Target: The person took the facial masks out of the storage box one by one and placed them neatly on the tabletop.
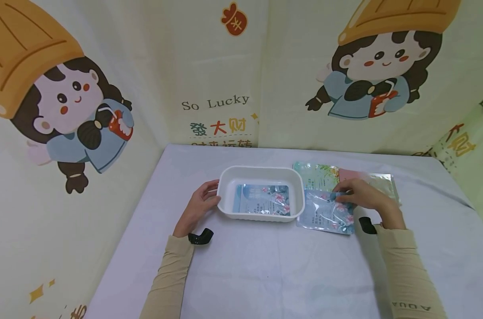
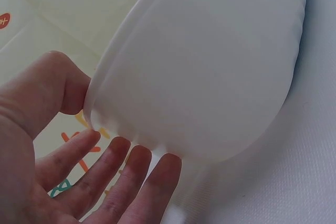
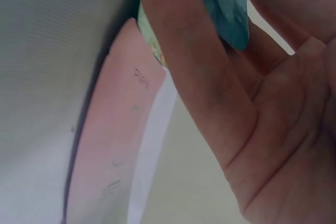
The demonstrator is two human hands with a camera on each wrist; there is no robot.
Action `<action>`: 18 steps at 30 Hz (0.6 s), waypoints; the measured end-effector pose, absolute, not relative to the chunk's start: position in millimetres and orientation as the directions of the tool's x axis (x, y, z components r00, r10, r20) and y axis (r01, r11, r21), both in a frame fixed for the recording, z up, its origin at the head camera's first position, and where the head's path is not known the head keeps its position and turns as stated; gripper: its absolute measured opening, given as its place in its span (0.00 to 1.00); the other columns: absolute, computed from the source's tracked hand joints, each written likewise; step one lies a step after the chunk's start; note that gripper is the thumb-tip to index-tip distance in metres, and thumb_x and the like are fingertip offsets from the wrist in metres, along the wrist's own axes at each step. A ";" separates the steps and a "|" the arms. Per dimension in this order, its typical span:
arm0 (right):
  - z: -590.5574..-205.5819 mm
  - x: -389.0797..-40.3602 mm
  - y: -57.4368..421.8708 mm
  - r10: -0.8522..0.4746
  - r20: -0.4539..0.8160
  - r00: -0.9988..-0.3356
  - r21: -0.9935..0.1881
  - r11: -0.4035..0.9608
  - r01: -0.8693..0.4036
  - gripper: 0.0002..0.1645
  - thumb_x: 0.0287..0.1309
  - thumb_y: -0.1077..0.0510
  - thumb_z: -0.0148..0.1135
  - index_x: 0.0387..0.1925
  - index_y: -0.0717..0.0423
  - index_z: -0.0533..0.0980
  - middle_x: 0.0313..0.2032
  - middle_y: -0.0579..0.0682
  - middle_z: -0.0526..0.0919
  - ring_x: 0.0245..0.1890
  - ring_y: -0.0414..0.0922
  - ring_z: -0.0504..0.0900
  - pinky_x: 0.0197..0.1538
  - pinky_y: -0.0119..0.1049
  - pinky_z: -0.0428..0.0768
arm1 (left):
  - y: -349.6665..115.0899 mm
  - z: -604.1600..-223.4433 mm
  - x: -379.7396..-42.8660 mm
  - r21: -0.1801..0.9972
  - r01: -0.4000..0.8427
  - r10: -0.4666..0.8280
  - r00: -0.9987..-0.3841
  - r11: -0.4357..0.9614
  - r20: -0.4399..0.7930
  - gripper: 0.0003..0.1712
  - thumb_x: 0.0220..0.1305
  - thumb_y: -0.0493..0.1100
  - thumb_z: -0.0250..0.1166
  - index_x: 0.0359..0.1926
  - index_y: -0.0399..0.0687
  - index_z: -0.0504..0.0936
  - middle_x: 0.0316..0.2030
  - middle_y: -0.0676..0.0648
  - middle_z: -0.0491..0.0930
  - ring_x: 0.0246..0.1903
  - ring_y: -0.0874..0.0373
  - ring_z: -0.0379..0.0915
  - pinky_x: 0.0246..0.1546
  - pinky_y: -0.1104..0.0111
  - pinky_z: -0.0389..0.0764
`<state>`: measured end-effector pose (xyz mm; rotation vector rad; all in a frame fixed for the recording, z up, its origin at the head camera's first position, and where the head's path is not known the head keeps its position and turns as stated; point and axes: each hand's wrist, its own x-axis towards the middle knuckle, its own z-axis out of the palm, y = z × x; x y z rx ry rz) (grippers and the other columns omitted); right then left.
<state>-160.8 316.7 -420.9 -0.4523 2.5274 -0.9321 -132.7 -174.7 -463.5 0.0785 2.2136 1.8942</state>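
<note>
In the head view, a white plastic tray (image 1: 261, 217) holds blue flower-printed sachets (image 1: 263, 199) lying flat. My left hand (image 1: 197, 206) holds the tray's left end. The left wrist view shows the thumb bent at the rim (image 2: 90, 90) and the fingertips touching the outer wall. Beside the tray's right end, my right hand (image 1: 362, 195) pinches another blue flower-printed sachet (image 1: 325, 215) by its far right part. In the right wrist view, a bit of this blue sachet (image 3: 228, 17) shows between the fingers, partly hidden by them.
Behind the right hand lie a green sachet (image 1: 314, 175) and a pink and silver sachet (image 1: 380, 181), partly covered. A white cloth (image 1: 277, 270) covers the table. A cartoon-printed curtain (image 1: 289, 88) stands along the back and sides.
</note>
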 end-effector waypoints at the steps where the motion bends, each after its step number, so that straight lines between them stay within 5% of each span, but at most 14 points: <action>1: -422.4 -160.9 316.2 -0.430 -0.262 -0.864 -0.669 0.726 -0.158 0.14 0.59 0.62 0.68 0.46 0.63 0.82 0.39 0.54 0.83 0.31 0.45 0.77 0.32 0.33 0.83 | -174.5 -463.6 -132.7 0.981 -0.107 0.187 -0.973 0.161 -0.137 0.32 0.66 0.37 0.64 0.69 0.51 0.67 0.67 0.45 0.69 0.65 0.47 0.69 0.60 0.59 0.77; 18: -434.6 -162.0 308.2 -0.465 -0.229 -0.855 -0.600 0.759 -0.253 0.15 0.57 0.59 0.70 0.46 0.62 0.82 0.40 0.51 0.85 0.35 0.42 0.76 0.37 0.31 0.78 | -175.9 -463.8 -134.2 0.981 -0.117 0.196 -0.970 0.156 -0.146 0.33 0.66 0.37 0.64 0.70 0.48 0.66 0.67 0.43 0.68 0.65 0.46 0.68 0.61 0.56 0.76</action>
